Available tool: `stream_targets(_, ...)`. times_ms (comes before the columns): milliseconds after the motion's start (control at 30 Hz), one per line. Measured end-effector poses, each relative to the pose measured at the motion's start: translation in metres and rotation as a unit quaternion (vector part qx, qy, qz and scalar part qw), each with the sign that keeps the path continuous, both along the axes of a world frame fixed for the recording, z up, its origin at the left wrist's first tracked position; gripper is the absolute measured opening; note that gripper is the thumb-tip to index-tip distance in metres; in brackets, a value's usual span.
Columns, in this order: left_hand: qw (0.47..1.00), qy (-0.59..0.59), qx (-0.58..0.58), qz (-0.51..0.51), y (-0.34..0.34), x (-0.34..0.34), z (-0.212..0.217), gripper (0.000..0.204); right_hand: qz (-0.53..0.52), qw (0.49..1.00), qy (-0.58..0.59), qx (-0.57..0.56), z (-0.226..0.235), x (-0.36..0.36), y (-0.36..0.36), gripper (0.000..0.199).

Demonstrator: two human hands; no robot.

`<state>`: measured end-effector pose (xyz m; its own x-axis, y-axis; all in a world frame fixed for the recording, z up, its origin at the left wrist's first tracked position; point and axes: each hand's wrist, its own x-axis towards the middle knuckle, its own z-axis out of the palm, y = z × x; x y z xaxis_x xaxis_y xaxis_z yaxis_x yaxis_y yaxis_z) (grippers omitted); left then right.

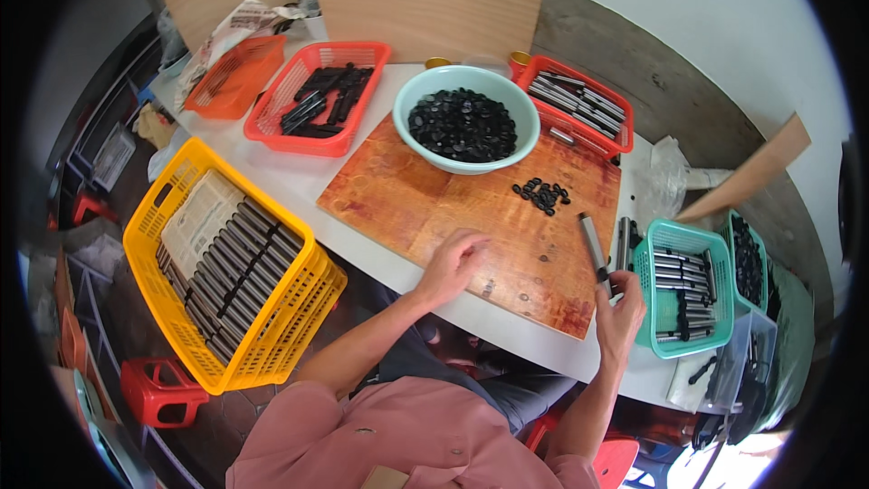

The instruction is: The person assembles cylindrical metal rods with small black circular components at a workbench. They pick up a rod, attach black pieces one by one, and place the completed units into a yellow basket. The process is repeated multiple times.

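Note:
My right hand (621, 315) is closed around the lower, black end of a slim silver metal tube (591, 240). That tube tilts up and to the left over the right edge of a stained wooden board (380, 190). Curled fingers mark my left hand (455, 264) above the board's front edge; whatever may be in them is hidden. A small cluster of black oval plastic pieces (543, 196) lies on the board, between my hands and farther back. Behind it a pale green bowl (528, 138) is filled with similar black pieces.
On the left stands a yellow crate (312, 281) of dark tubes. Red baskets (385, 59) (579, 74) sit at the back. A green basket (644, 263) of shorter tubes is close to my right hand. Several tubes (625, 240) lie beside the board.

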<state>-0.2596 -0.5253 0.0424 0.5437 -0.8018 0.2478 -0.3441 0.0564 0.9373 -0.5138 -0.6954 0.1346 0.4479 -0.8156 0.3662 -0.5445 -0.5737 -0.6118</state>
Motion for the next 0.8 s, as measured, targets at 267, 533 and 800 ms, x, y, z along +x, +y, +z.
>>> stream_targets(267,0.858,0.392,0.102,-0.315,-0.001,-0.015,0.026,0.06,0.222,0.888,-0.113,0.387,-0.011,0.025,0.008,0.042)
stream_targets(533,0.819,0.468,0.087,-0.321,-0.003,-0.037,0.032,0.05,0.227,0.802,-0.237,0.499,-0.033,0.059,0.001,0.046)
stream_targets(800,0.812,0.523,0.065,-0.252,-0.012,-0.039,0.035,0.037,0.236,0.787,-0.251,0.512,-0.035,0.076,0.001,0.047)
